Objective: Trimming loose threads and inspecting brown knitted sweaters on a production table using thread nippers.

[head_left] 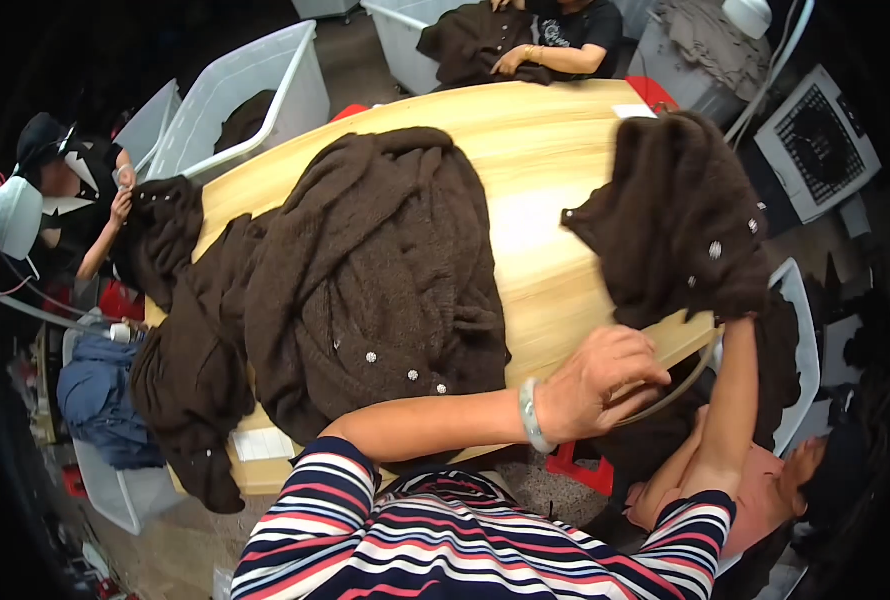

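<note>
A dark brown knit cardigan (665, 205) with shiny round buttons hangs bunched over the table's right end, slightly blurred. My right hand (740, 322) grips its lower edge, with most of the fingers hidden by the cloth. Just below and left of this garment is my left hand (600, 385), a pale bangle on its wrist. Its fingers are loosely bent and apart, with nothing seen between them. A large pile of similar brown knit cardigans (385, 270) covers the middle of the wooden table (535, 150), beyond my left forearm.
One person (575, 40) handles brown knitwear across the table; another (75, 200) holds some at the left end. A third person in pink (765, 490) is close at my right. Plastic bins (305, 90) stand around the table, and a blue garment bundle (110, 400) lies left.
</note>
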The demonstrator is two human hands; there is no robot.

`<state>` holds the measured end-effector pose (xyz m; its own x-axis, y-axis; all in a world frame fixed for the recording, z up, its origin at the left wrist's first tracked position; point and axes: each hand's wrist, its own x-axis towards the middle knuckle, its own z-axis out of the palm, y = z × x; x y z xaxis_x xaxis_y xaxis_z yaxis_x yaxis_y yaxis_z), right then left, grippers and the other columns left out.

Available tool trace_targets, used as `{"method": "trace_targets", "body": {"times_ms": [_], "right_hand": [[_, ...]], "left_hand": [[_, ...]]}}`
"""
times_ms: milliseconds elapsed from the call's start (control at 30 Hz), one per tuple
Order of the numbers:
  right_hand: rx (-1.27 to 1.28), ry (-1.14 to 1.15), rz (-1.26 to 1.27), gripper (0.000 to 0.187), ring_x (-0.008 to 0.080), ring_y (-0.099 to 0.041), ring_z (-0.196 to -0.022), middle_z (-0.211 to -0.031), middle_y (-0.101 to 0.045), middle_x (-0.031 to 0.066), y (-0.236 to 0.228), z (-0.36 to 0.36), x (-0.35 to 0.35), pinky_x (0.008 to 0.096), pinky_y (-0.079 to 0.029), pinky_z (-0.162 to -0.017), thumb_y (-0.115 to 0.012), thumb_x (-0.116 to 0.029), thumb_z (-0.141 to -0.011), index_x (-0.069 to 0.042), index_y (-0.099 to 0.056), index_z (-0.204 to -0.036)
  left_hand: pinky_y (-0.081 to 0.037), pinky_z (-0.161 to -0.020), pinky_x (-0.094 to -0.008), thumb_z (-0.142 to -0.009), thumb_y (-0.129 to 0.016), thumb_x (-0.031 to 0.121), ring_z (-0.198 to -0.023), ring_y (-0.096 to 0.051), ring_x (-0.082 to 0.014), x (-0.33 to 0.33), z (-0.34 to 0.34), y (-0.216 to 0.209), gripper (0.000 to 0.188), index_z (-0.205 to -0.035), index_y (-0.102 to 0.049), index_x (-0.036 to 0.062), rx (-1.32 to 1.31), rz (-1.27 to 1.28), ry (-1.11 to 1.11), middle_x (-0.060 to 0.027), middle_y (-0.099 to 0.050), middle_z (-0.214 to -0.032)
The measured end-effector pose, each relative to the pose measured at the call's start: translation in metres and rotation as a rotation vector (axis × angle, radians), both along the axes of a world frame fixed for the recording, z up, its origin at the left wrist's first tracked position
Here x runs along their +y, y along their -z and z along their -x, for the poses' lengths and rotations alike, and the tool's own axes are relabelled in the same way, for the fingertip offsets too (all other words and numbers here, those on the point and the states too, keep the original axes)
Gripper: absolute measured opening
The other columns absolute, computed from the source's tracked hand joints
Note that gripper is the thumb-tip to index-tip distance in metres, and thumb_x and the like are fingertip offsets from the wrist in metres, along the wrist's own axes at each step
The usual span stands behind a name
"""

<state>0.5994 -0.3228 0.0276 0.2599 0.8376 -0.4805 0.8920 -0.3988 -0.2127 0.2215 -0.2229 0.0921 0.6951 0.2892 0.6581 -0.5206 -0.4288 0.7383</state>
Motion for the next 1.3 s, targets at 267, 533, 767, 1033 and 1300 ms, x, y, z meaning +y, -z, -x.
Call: {"method": "trace_targets", "body": {"times_ms": [267, 533, 767, 1033, 1300], "right_hand": [[0.19, 0.707, -0.229, 0.02, 0.0234, -0.065, -0.051, -0.063, -0.063, 0.0143, 0.064, 0.101, 0.002, 0.0387, -0.051, -0.043, -0.062, -0.003, -0.084, 0.005, -0.056, -0.101], [0.131, 0.352, -0.102, 0.058, 0.0469, -0.059, -0.106, -0.111, -0.064, 0.0267, 0.068, 0.213, 0.033, 0.0494, -0.048, -0.091, -0.066, -0.018, -0.085, -0.014, -0.045, -0.139], [0.281, 0.184, -0.211, 0.053, 0.0469, -0.062, -0.096, -0.099, -0.066, 0.0277, 0.034, 0.27, 0.063, 0.0504, -0.05, -0.085, -0.065, -0.018, -0.087, -0.015, -0.047, -0.137], [0.288, 0.004, -0.353, 0.043, 0.0355, -0.068, -0.082, -0.09, -0.067, 0.0203, 0.0, 0.341, 0.121, 0.0417, -0.052, -0.079, -0.063, -0.009, -0.087, -0.007, -0.053, -0.129], [0.258, -0.138, -0.362, 0.042, 0.0434, -0.064, -0.094, -0.099, -0.067, 0.0233, -0.016, 0.404, 0.147, 0.045, -0.052, -0.082, -0.063, -0.011, -0.087, -0.008, -0.053, -0.127]], "left_hand": [[-0.044, -0.096, -0.0485, -0.097, -0.059, 0.036, -0.111, -0.057, -0.036, 0.022, 0.087, -0.056, 0.045, -0.116, -0.064, -0.0055, -0.085, 0.733, 0.805, -0.0232, -0.059, -0.118], [-0.046, -0.097, -0.0459, -0.094, -0.061, 0.044, -0.116, -0.058, -0.0398, 0.032, 0.141, -0.074, 0.061, -0.123, -0.059, -0.0102, -0.378, 0.914, 0.883, -0.0308, -0.054, -0.131], [-0.042, -0.099, -0.0452, -0.093, -0.059, 0.044, -0.113, -0.057, -0.033, 0.057, 0.238, -0.018, 0.049, -0.11, -0.065, -0.0013, -0.182, 0.545, -0.131, -0.0191, -0.065, -0.113], [-0.036, -0.107, -0.0447, -0.07, -0.084, 0.025, -0.127, -0.045, -0.0392, 0.11, 0.406, 0.216, 0.094, -0.146, -0.035, 0.0026, 0.873, 0.133, -1.415, -0.023, -0.046, -0.139], [-0.046, -0.101, -0.0403, -0.099, -0.055, 0.024, -0.116, -0.059, -0.0251, 0.121, 0.437, 0.149, 0.041, -0.132, -0.053, 0.0009, -0.184, 1.3, -0.72, -0.0109, -0.061, -0.129]]}}
